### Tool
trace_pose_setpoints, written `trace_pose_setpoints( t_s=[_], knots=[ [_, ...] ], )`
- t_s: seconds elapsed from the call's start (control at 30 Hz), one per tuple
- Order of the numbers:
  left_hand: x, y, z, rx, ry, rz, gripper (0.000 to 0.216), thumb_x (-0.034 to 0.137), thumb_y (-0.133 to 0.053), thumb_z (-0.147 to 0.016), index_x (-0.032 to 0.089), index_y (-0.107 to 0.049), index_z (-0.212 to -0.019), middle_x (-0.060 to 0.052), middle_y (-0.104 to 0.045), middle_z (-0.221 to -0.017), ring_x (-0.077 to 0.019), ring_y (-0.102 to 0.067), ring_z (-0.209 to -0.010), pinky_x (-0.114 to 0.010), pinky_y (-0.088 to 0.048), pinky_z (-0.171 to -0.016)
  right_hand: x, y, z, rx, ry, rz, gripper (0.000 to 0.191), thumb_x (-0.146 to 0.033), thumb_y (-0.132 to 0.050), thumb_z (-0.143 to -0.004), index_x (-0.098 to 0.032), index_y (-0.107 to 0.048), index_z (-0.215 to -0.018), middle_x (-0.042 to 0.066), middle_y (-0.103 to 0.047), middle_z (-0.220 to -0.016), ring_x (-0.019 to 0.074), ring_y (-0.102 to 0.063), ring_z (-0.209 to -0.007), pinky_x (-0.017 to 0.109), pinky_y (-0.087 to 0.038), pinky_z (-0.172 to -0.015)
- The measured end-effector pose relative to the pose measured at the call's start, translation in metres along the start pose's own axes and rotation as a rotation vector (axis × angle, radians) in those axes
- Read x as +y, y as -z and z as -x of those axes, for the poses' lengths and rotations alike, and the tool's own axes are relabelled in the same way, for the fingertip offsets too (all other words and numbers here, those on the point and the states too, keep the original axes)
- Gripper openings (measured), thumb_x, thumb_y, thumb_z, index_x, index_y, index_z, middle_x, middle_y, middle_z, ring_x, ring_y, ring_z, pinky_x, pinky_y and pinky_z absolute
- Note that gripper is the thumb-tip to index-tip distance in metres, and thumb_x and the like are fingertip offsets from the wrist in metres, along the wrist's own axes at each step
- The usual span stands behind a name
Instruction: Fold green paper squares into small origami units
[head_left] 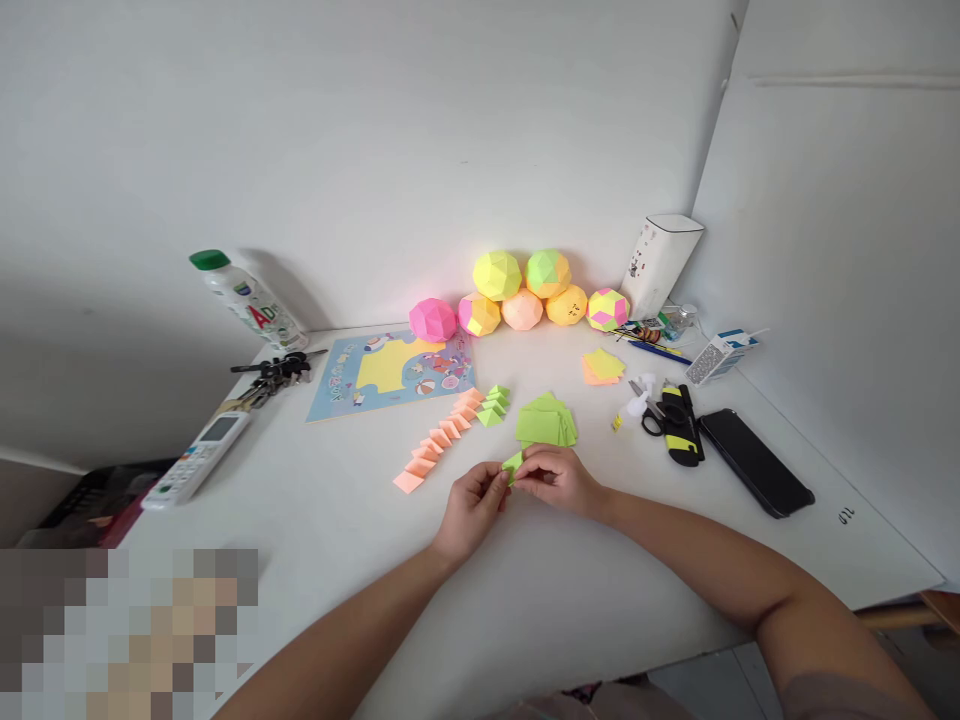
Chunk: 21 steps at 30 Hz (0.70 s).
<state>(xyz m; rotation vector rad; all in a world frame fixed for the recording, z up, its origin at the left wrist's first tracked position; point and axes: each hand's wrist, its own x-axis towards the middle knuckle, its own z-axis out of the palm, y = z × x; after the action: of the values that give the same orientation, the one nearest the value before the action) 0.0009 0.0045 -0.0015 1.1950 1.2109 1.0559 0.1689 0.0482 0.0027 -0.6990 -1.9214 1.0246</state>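
Your left hand (474, 505) pinches the near-left edge of a small green slip (513, 467) between thumb and fingers, and your right hand (559, 478) pinches its right side; the two grips close together probably give you control over so small a paper. The slip is raised a little, it seems, just on the near side of the green sheets (543, 428), which lie loosely stacked within easy reach of your right fingers. To the left, the green folds (492, 410) stand in a short row beside a longer line of orange folds (436, 444), overlapping, perhaps to keep each colour together and easy to count. The paper balls (497, 276) sit far back by the wall, some resting on others, likely to leave your working space free. The scissors (652, 424) and phone (757, 462) lie off to the right, presumably out of your elbows' way.
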Motion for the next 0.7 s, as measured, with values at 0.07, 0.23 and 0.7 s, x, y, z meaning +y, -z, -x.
trace_pose_setpoints(
  t_s=[0.07,0.23,0.7],
  knots=[
    [0.0003,-0.0005,-0.0002,0.014,0.009,0.012,0.032,0.047,-0.056,-0.081,0.015,-0.059,-0.081,0.003,-0.051,-0.059,-0.0088,-0.044,-0.05,-0.02,-0.036,-0.047,0.0004,-0.0003,0.0,0.019,-0.036,-0.043,0.019,-0.035,-0.063,-0.079,-0.016,-0.064,-0.075,0.005,-0.056,-0.072,0.012,-0.049,-0.057,0.024,-0.039,-0.046],
    [0.001,-0.0004,-0.0004,-0.005,-0.008,0.013,0.032,0.047,-0.055,-0.08,0.016,-0.058,-0.08,0.002,-0.053,-0.062,-0.0092,-0.045,-0.051,-0.021,-0.038,-0.048,0.0011,-0.0006,0.0009,0.039,-0.166,-0.148,0.02,-0.035,-0.065,-0.077,-0.015,-0.065,-0.073,0.004,-0.055,-0.073,0.0104,-0.05,-0.055,0.024,-0.043,-0.046],
    [0.0029,-0.0005,0.0016,-0.038,-0.014,-0.037,0.028,0.044,-0.058,-0.079,0.016,-0.055,-0.075,0.004,-0.046,-0.056,-0.0078,-0.038,-0.047,-0.019,-0.032,-0.045,-0.0031,0.0023,-0.0002,0.021,-0.376,-0.369,0.021,-0.032,-0.069,-0.073,-0.014,-0.058,-0.07,-0.001,-0.054,-0.066,0.0095,-0.054,-0.051,0.023,-0.046,-0.046]
  ],
)
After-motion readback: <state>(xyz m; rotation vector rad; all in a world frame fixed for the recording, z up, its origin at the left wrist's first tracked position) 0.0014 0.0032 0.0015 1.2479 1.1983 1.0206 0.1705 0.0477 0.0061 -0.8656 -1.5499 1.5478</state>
